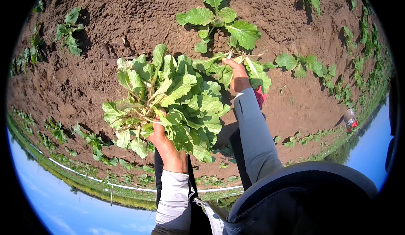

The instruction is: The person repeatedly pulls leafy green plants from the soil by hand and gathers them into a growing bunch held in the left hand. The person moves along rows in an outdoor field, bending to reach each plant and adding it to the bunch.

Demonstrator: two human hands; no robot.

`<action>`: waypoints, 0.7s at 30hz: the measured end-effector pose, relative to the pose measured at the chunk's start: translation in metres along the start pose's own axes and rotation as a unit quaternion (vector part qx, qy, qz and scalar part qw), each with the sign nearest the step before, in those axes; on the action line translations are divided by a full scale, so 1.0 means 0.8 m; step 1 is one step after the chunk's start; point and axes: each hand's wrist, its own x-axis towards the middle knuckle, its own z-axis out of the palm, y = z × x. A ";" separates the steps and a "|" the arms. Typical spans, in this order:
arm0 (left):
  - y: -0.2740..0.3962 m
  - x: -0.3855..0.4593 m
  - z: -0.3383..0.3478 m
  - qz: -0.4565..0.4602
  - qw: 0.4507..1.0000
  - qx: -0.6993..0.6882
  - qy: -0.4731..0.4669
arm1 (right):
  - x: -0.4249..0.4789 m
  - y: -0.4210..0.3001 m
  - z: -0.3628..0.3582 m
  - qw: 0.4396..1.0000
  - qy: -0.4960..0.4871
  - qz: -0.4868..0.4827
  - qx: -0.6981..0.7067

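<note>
My left hand (167, 148) grips a large bunch of leafy greens (202, 111), probably mustard or radish greens, with thin pale roots and some yellowed leaves at its left side. The fingers are mostly hidden under the leaves. My right hand (239, 76) is closed around a few uprooted green plants (258, 73), their thin roots pointing up past the thumb. By the thumb tip shows a small white piece, a root or a blade; I cannot tell which. Just beyond the right hand, a broad-leaved plant (218, 21) stands rooted in the soil.
Brown, cracked soil (126, 7) carries rows of similar plants, such as one (70, 31) at upper left and some (299, 64) to the right. A red shoe (260, 97) shows beside my right forearm. A small grey-and-red shape (350, 118) lies far right. A hat brim (303, 168) covers the lower right.
</note>
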 end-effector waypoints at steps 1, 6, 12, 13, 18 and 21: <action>0.001 0.006 -0.022 -0.005 1.000 -0.009 -0.006 | -0.013 -0.010 0.052 0.999 0.038 0.037 -0.003; 0.003 0.002 -0.010 0.000 0.999 -0.048 -0.010 | -0.011 -0.050 0.147 0.976 -0.020 0.046 0.210; 0.019 0.015 -0.033 -0.022 0.998 -0.052 0.015 | -0.036 -0.087 0.221 0.901 0.244 -0.082 0.349; 0.022 0.015 -0.027 -0.024 0.998 -0.061 0.014 | -0.031 -0.088 0.225 0.891 0.244 -0.129 0.360; 0.021 0.014 -0.014 0.006 0.999 -0.052 -0.004 | 0.036 -0.041 0.191 0.952 0.179 0.090 0.232; 0.027 0.008 -0.008 0.019 0.999 -0.034 0.011 | 0.066 -0.025 0.187 0.989 0.107 0.095 -0.040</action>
